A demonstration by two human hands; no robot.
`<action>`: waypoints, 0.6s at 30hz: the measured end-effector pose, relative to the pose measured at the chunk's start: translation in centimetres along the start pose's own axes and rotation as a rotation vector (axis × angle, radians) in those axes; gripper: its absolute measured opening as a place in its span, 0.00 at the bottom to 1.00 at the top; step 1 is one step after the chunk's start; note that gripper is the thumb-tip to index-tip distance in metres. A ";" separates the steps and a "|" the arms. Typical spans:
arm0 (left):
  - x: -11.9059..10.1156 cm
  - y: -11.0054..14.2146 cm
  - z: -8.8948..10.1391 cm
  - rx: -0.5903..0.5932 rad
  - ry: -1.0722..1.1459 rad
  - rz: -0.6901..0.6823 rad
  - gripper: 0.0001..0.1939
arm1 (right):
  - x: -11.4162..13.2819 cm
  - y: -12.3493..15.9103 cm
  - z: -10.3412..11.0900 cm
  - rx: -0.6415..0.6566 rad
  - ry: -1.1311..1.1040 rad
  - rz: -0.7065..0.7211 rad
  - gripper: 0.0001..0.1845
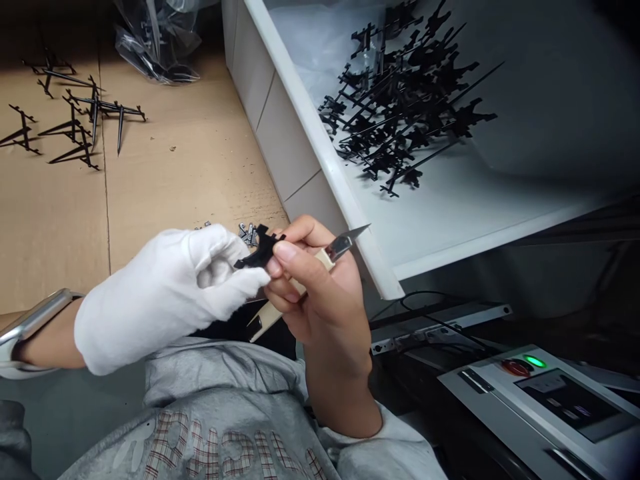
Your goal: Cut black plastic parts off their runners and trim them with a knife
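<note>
In a white glove, my left hand (173, 287) closes its fingertips around a small black plastic part (260, 248) with notched, branching ends. The bare thumb and forefinger of my right hand (320, 293) pinch the other end of that part. Across the palm of the same hand lies a craft knife (270, 319) with a cream handle, its pointed blade (353, 236) sticking out to the upper right, away from the part. Part of the handle is hidden behind my fingers. Just beyond my fingertips, several small grey pieces (247, 233) lie on the table.
A large white bin (430, 257) on the right holds a heap of black plastic parts (400, 100). Several similar spiked parts (80, 123) lie on the wooden table (190, 173), near a clear plastic bag (157, 47). A machine with a screen (570, 400) stands at the lower right.
</note>
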State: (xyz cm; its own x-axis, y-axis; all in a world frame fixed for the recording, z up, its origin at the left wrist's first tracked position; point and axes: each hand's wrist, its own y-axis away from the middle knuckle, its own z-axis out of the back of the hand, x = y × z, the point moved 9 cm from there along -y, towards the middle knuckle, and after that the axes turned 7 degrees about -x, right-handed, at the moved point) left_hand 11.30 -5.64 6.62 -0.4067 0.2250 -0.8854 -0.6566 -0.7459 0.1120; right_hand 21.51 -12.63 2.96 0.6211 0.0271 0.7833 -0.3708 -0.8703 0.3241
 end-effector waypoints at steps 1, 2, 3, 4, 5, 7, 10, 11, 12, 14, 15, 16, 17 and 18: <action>-0.1 0.0 0.1 -0.022 -0.017 -0.017 0.18 | 0.0 0.0 0.1 -0.004 0.012 0.002 0.23; -0.1 0.0 0.1 -0.035 -0.029 -0.026 0.17 | 0.1 0.0 0.1 -0.008 0.023 0.006 0.23; 0.0 0.0 0.2 -0.042 -0.034 -0.030 0.15 | 0.0 0.0 0.2 -0.012 0.031 0.005 0.22; 0.0 0.0 0.2 -0.042 -0.033 -0.026 0.14 | 0.0 0.1 0.2 -0.015 0.034 0.001 0.22; 0.0 0.0 0.1 -0.043 -0.028 -0.023 0.13 | -0.1 0.1 0.2 -0.016 0.033 -0.004 0.22; 0.0 0.0 0.2 -0.052 -0.025 -0.012 0.12 | -0.2 0.2 0.2 -0.013 0.027 -0.012 0.23; 0.1 0.0 0.2 -0.072 -0.001 0.017 0.10 | -0.3 0.3 0.0 0.007 0.015 -0.014 0.22; 0.2 0.0 0.2 -0.079 0.020 0.028 0.10 | -0.3 0.3 -0.1 0.021 0.009 -0.014 0.22; 0.4 0.1 0.1 -0.080 0.042 0.042 0.11 | -0.4 0.3 -0.3 0.036 0.002 -0.014 0.21; 0.5 0.2 0.0 -0.077 0.075 0.057 0.12 | -0.5 0.4 -0.4 0.060 -0.012 -0.013 0.20; 0.6 0.2 0.0 -0.076 0.085 0.063 0.12 | -0.6 0.4 -0.5 0.069 -0.020 -0.012 0.19; 0.7 0.3 0.0 -0.074 0.093 0.072 0.12 | -0.6 0.4 -0.5 0.074 -0.025 -0.010 0.19; 0.8 0.3 0.1 -0.072 0.099 0.084 0.12 | -0.6 0.5 -0.5 0.078 -0.029 -0.009 0.18; 0.9 0.3 0.1 -0.072 0.106 0.095 0.11 | -0.7 0.5 -0.5 0.080 -0.033 -0.009 0.18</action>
State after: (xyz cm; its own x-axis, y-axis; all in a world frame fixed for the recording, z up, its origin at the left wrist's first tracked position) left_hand 10.67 -5.61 5.89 -0.3934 0.0868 -0.9153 -0.5698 -0.8043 0.1686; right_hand 20.57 -12.81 2.86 0.6467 0.0200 0.7625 -0.3098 -0.9066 0.2865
